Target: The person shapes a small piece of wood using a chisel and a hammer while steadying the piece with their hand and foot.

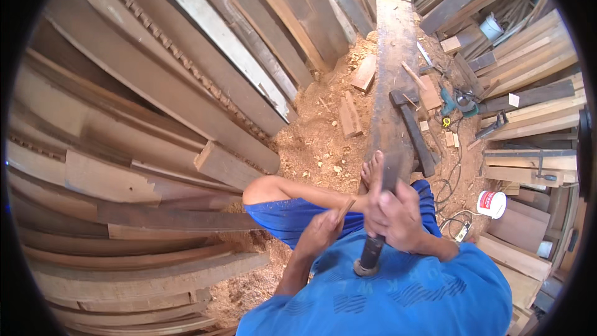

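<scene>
My right hand (401,216) is closed round a large chisel (371,252) in front of my chest. Its dark handle points back toward my blue shirt, and the wide grey blade, blurred, points away over the bench. In my left hand (322,229), just to the left, a thin strip of wood (346,210) is pinched, its far end sticking up from the fingers. My bent leg and bare foot (373,171) are right beyond the hands, the foot against the near end of a long wooden plank bench (393,56). A dark mallet (415,134) lies on the bench's right side.
Wood shavings (320,143) cover the floor, with loose offcuts (349,115) on them. Long boards (155,81) lean densely on the left. To the right are a green power tool (457,101) with its cord, a yellow tape measure (446,122), a white bucket (491,204) and stacked lumber (528,56).
</scene>
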`<state>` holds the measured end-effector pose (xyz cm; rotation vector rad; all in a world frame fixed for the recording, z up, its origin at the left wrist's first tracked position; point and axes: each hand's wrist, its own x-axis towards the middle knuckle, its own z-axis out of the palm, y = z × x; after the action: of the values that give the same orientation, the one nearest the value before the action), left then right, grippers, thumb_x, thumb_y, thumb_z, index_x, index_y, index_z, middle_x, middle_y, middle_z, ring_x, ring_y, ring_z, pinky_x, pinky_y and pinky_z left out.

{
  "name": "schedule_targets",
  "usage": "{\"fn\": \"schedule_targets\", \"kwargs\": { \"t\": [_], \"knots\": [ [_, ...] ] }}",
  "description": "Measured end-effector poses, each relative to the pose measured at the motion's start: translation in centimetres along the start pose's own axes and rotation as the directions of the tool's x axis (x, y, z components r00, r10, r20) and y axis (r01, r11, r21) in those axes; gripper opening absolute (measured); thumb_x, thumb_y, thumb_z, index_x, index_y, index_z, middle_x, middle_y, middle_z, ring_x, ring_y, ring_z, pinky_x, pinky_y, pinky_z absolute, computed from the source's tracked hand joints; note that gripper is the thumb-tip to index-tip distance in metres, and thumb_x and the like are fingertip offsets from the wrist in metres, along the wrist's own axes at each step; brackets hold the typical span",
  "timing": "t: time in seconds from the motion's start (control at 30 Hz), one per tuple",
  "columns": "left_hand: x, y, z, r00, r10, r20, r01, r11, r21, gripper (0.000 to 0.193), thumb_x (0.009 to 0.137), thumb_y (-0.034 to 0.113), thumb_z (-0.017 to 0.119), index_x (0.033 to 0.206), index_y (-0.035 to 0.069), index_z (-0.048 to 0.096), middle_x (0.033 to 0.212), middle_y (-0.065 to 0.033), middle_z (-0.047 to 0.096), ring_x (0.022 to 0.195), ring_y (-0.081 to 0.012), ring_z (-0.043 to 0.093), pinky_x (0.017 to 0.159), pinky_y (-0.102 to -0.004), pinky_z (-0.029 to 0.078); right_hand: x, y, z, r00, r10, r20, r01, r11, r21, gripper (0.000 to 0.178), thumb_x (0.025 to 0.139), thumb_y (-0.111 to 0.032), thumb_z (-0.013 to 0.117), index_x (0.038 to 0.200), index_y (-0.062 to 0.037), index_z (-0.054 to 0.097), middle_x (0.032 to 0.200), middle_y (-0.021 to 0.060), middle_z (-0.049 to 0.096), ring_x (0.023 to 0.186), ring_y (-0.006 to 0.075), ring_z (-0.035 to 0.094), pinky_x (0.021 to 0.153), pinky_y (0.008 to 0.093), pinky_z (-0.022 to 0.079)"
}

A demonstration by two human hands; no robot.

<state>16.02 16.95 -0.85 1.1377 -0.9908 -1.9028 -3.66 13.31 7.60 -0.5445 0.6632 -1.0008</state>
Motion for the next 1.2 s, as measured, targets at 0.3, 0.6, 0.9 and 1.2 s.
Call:
{"fn": "schedule_targets", "kwargs": {
  "t": [0.3, 0.6, 0.9, 1.2],
  "knots": [
    [7.0, 1.9, -0.4, 0.950, 0.145, -0.277, -0.261, 0.856, -0.447, 0.045, 0.101, 0.046, 0.042, 0.092, 0.004, 0.057, 0.069, -0.0013, 0.051, 0.056, -0.0121, 0.048, 0.048, -0.0248, 0.037, 4.6, 2.2, -1.2, 0.993, 0.078, -0.090, -0.080, 0.997, -0.015, 0.015, 0.100, -0.022, 0.043, 0.096, -0.0087, 0.048, 0.061, -0.0038, 0.038, 0.046, 0.0065, 0.039, 0.046, 0.0263, 0.043],
    [8.7, 3.5, -2.2, 0.980, 0.187, -0.069, -0.200, 0.922, -0.331, 0.032, 0.103, 0.036, 0.042, 0.095, 0.008, 0.054, 0.072, 0.0008, 0.053, 0.060, -0.0070, 0.050, 0.051, -0.0210, 0.041, 4.4, 4.0, 0.9, 0.961, 0.272, 0.056, -0.277, 0.955, 0.107, 0.014, 0.100, -0.021, 0.044, 0.097, -0.0085, 0.049, 0.063, -0.0031, 0.039, 0.048, 0.0073, 0.039, 0.049, 0.0283, 0.044],
    [5.4, 4.8, 0.1, 0.939, 0.294, -0.180, -0.260, 0.947, 0.190, 0.035, 0.106, 0.033, 0.036, 0.096, 0.005, 0.055, 0.073, 0.0047, 0.051, 0.063, -0.0039, 0.045, 0.055, -0.0207, 0.039, 2.4, 4.6, 1.2, 0.953, 0.290, 0.089, -0.296, 0.952, 0.076, 0.016, 0.100, -0.024, 0.047, 0.095, -0.0084, 0.048, 0.062, -0.0032, 0.038, 0.048, 0.0076, 0.039, 0.047, 0.0276, 0.041],
    [-1.5, -6.3, 0.6, 0.975, 0.183, -0.129, -0.109, 0.892, 0.438, 0.025, 0.102, 0.022, 0.040, 0.090, 0.004, 0.053, 0.070, -0.0057, 0.051, 0.069, -0.0174, 0.049, 0.069, -0.0327, 0.044, 0.7, -2.0, -0.4, 0.994, -0.052, -0.097, 0.057, 0.997, 0.047, 0.017, 0.100, -0.023, 0.044, 0.094, -0.0076, 0.046, 0.061, -0.0021, 0.040, 0.046, 0.0067, 0.040, 0.044, 0.0264, 0.043]
  ]
}}
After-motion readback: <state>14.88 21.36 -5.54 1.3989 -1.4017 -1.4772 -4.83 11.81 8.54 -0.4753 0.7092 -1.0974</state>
